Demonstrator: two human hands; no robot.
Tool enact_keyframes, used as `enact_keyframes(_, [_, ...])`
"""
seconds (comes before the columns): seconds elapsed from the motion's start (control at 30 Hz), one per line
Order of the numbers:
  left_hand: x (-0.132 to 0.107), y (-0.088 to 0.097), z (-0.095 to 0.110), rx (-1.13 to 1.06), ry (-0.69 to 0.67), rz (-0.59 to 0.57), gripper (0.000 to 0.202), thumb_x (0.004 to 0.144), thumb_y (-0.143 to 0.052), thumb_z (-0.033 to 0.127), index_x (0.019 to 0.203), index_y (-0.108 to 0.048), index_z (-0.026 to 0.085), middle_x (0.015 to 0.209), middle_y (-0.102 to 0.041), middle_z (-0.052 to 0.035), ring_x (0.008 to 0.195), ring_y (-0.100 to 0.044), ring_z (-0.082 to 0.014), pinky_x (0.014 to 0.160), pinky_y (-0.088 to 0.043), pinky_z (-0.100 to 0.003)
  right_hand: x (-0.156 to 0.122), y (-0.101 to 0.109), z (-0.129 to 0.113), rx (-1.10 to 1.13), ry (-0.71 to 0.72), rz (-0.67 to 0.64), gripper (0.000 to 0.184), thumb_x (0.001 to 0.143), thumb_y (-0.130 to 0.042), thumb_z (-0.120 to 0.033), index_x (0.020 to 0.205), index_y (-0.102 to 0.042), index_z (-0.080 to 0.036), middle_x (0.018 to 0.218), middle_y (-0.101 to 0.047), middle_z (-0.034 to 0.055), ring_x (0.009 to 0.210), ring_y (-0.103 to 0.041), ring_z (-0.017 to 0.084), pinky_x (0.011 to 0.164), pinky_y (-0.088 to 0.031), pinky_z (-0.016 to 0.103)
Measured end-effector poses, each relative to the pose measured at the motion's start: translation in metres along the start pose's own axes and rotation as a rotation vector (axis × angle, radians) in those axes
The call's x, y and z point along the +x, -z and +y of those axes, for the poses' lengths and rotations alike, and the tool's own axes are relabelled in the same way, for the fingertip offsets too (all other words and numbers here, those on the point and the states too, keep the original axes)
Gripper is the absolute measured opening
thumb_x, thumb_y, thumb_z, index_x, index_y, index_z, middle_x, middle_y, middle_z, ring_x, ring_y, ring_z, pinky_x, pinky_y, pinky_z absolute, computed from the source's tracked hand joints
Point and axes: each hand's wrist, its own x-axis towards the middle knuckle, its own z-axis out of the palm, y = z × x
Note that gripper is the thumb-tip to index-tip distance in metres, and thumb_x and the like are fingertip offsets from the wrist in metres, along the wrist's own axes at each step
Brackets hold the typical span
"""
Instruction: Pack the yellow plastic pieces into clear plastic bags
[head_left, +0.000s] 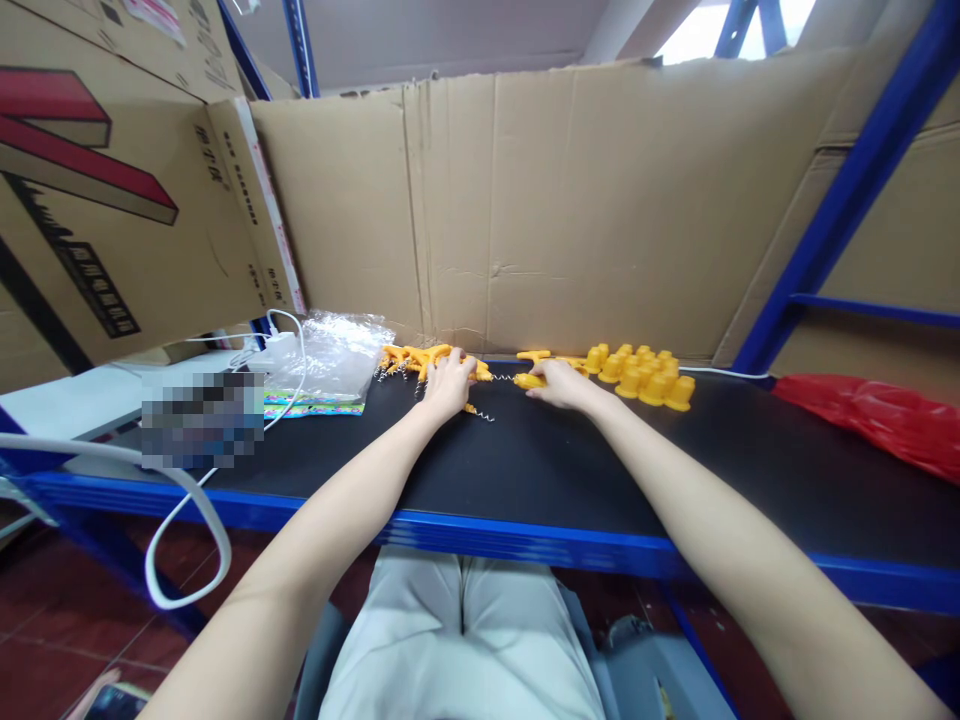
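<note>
My left hand (pixel 448 385) is closed at the right edge of a pile of yellow-handled corkscrews (pixel 405 360). From it a corkscrew (pixel 501 377) points right, its silver spiral bare. My right hand (pixel 561 384) pinches a yellow plastic piece (pixel 529 381) in line with the spiral's tip; whether the two touch is too small to tell. Below my left hand lies one more corkscrew (pixel 484 415), its handle mostly hidden. Behind my right hand is a yellow T-shaped handle (pixel 534 355). Beside that hand, several yellow plastic cups (pixel 646 378) stand in a cluster.
Clear plastic bags (pixel 326 350) lie at the left, near a white cable (pixel 296 375) and a blurred-out object (pixel 202 420). A red plastic bag (pixel 874 415) rests at the right. Cardboard (pixel 562 220) walls the back; a blue metal edge (pixel 525 540) runs along the front.
</note>
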Motion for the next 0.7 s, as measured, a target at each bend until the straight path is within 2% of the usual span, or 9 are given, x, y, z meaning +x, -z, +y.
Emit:
enact_keyframes(0.27, [0.000,0.000,0.000,-0.017,-0.007,0.015,0.017,0.085,-0.050,0.023,0.101,-0.057,0.022,0.120,-0.047,-0.0098,0.105,-0.049,-0.0265,0.088,-0.038,-0.043,0.001,-0.003,0.002,0.039,0.032,0.023,0.027,0.074,-0.066,-0.026,0.099,-0.068,-0.018,0.096,-0.068,0.0070,0.090,-0.062,0.024,0.077,-0.045,0.030])
enact_keyframes(0.4, [0.001,-0.002,0.000,-0.109,-0.123,0.058,0.021,0.085,-0.053,0.027,0.102,-0.059,0.019,0.114,-0.048,-0.0109,0.104,-0.049,-0.0233,0.089,-0.039,-0.038,0.001,-0.007,0.000,0.076,0.158,0.049,0.027,0.077,-0.063,-0.026,0.102,-0.067,-0.018,0.096,-0.069,0.0059,0.091,-0.062,0.021,0.079,-0.045,0.029])
enact_keyframes(0.5, [0.001,-0.002,0.000,-0.153,-0.163,0.068,0.024,0.085,-0.053,0.030,0.105,-0.060,0.018,0.106,-0.050,-0.0102,0.099,-0.052,-0.0207,0.087,-0.042,-0.033,0.000,-0.008,-0.001,0.091,0.229,0.102,0.030,0.079,-0.060,-0.024,0.108,-0.065,-0.017,0.104,-0.066,0.0077,0.097,-0.060,0.020,0.085,-0.043,0.028])
enact_keyframes(0.7, [0.001,-0.001,0.001,-0.145,-0.075,0.046,0.029,0.088,-0.047,0.039,0.107,-0.061,0.021,0.102,-0.054,-0.0094,0.093,-0.056,-0.0209,0.079,-0.045,-0.031,0.003,-0.010,0.005,0.099,0.252,0.162,0.033,0.081,-0.058,-0.025,0.112,-0.062,-0.015,0.112,-0.062,0.0101,0.101,-0.058,0.020,0.090,-0.041,0.031])
